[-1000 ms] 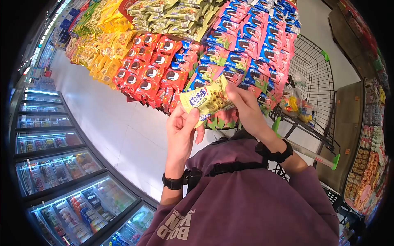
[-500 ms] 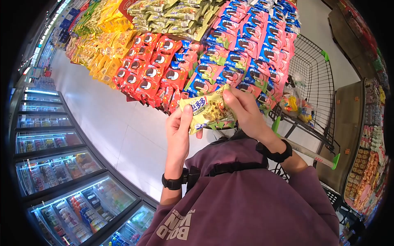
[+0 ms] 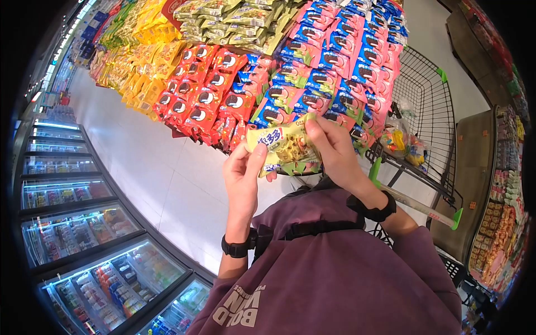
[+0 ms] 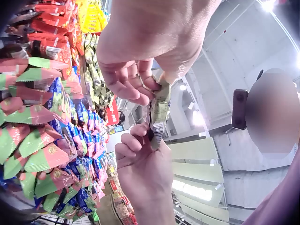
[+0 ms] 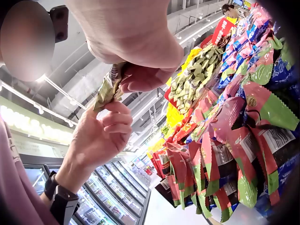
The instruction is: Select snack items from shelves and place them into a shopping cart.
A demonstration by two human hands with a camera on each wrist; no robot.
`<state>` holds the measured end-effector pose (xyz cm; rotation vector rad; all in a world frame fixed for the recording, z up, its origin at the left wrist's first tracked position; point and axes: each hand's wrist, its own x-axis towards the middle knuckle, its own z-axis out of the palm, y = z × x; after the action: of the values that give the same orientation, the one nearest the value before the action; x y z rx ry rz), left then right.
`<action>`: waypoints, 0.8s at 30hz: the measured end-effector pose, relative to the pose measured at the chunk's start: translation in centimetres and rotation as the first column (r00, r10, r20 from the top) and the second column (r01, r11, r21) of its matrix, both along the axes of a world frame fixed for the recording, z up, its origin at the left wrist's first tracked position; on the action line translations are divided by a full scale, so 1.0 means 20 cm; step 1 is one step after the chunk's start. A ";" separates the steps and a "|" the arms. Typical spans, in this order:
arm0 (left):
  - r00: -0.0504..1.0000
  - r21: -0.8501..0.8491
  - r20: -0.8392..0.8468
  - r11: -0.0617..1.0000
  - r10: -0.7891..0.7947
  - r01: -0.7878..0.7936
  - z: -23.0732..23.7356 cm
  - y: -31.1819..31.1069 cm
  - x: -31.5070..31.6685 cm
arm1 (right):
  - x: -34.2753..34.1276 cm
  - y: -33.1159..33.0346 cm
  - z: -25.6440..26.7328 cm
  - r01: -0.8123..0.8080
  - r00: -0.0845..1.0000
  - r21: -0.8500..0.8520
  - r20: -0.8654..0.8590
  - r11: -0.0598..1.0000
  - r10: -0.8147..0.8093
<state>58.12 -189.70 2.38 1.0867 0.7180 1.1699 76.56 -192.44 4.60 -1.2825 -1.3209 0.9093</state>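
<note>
A small yellow-green snack packet (image 3: 286, 146) is stretched between both hands in the head view, its printed front facing up. The left hand (image 3: 243, 173) pinches its left end, thumb on top and fingers beneath. At the right end the right hand (image 3: 335, 153) pinches the packet's upper corner. Seen edge-on in the left wrist view, the packet (image 4: 160, 112) lies between the two hands. The right wrist view shows the packet (image 5: 108, 89) with the left hand (image 5: 101, 138) below it. Both hands wear black wrist straps.
Beyond the hands rises a display of red packets (image 3: 204, 97), blue-and-pink packets (image 3: 335, 61) and yellow packets (image 3: 151, 78). A wire shopping cart (image 3: 427, 100) holding some bagged goods stands at right. Glass-fronted freezers (image 3: 84, 223) line the left side.
The packet has turned and flattened out between the hands, from a tilted pose to nearly level with its front more exposed. Both hands still hold it and have shifted only slightly.
</note>
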 end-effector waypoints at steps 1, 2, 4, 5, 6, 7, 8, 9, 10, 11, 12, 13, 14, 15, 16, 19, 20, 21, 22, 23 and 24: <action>1.000 0.008 0.000 1.000 -0.003 0.003 -0.01 0.00 0.00 | 0.00 0.00 0.00 -0.009 0.999 -0.021 -0.043 1.000 0.008; 1.000 0.016 0.000 1.000 -0.009 0.009 -0.03 0.00 -0.01 | 0.01 0.00 0.00 -0.016 0.996 -0.042 -0.085 0.999 0.013; 0.999 0.014 0.044 1.000 -0.009 0.008 -0.04 0.01 0.00 | 0.00 -0.01 0.03 -0.054 0.987 -0.039 -0.153 0.998 0.048; 0.996 0.005 0.088 1.000 -0.002 0.002 -0.03 0.01 0.00 | 0.00 -0.01 0.04 -0.073 0.980 -0.036 -0.187 0.997 0.065; 0.991 -0.005 0.131 1.000 0.004 -0.004 -0.03 0.01 0.00 | 0.00 -0.01 0.04 -0.066 0.993 -0.011 -0.101 0.998 0.065; 0.991 0.009 0.131 1.000 0.022 -0.024 -0.04 0.01 0.00 | 0.01 -0.01 0.03 -0.062 0.998 0.016 -0.014 0.998 0.062; 0.991 0.024 0.131 0.999 0.040 -0.044 -0.05 0.01 0.00 | 0.02 -0.01 0.03 -0.060 0.996 0.043 0.074 0.997 0.057; 0.990 0.039 0.131 0.997 0.057 -0.063 -0.05 0.01 0.00 | 0.03 -0.01 0.02 -0.087 0.994 0.085 0.074 0.993 0.081; 0.992 0.051 0.114 0.996 0.061 -0.067 -0.05 0.01 0.00 | 0.03 0.00 0.01 -0.114 0.992 0.128 0.076 0.985 0.105; 0.993 0.063 0.095 0.995 0.065 -0.071 -0.04 0.01 0.00 | 0.04 0.00 0.01 -0.140 0.989 0.170 0.078 0.976 0.128; 0.995 0.075 0.077 0.994 0.069 -0.075 -0.04 0.01 0.00 | 0.05 0.01 0.00 -0.156 0.983 0.210 0.129 0.965 0.131; 0.997 0.125 0.061 0.991 0.048 -0.056 -0.04 0.02 -0.01 | 0.06 0.02 0.00 -0.174 0.975 0.250 0.181 0.953 0.131; 0.999 0.174 0.045 0.984 0.029 -0.037 -0.05 0.02 -0.01 | 0.07 0.02 0.00 -0.195 0.964 0.287 0.231 0.938 0.129; 1.000 0.223 0.027 0.975 0.012 -0.017 -0.05 0.03 -0.02 | 0.07 0.01 0.00 -0.196 0.963 0.283 0.235 0.939 0.130; 1.000 0.226 0.025 0.974 0.005 -0.010 -0.06 0.03 -0.03 | 0.07 0.01 0.01 -0.197 0.962 0.279 0.239 0.940 0.130; 1.000 0.246 0.011 0.969 -0.009 0.006 -0.07 0.02 -0.03 | 0.07 0.00 0.01 -0.210 0.957 0.279 0.253 0.937 0.139; 1.000 0.257 0.002 0.966 -0.008 0.008 -0.07 0.02 -0.03 | 0.08 0.00 0.01 -0.215 0.955 0.282 0.259 0.935 0.142; 1.000 0.268 -0.007 0.963 -0.007 0.009 -0.07 0.02 -0.03 | 0.08 0.00 0.01 -0.215 0.955 0.271 0.257 0.938 0.144; 0.998 0.329 -0.058 0.944 0.018 0.002 -0.06 0.02 -0.03 | 0.08 0.00 0.01 -0.214 0.955 0.260 0.256 0.942 0.147; 0.993 0.388 -0.107 0.922 0.047 -0.001 -0.05 0.02 -0.02 | 0.08 -0.01 0.01 -0.214 0.955 0.248 0.254 0.945 0.150; 0.985 0.445 -0.154 0.895 0.078 -0.002 -0.04 0.02 -0.02 | 0.07 -0.01 0.01 -0.199 0.964 0.228 0.222 0.953 0.148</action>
<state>57.71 -189.23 1.55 1.5764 0.6171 1.3255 78.01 -192.68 4.79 -1.0962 -1.6742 0.7174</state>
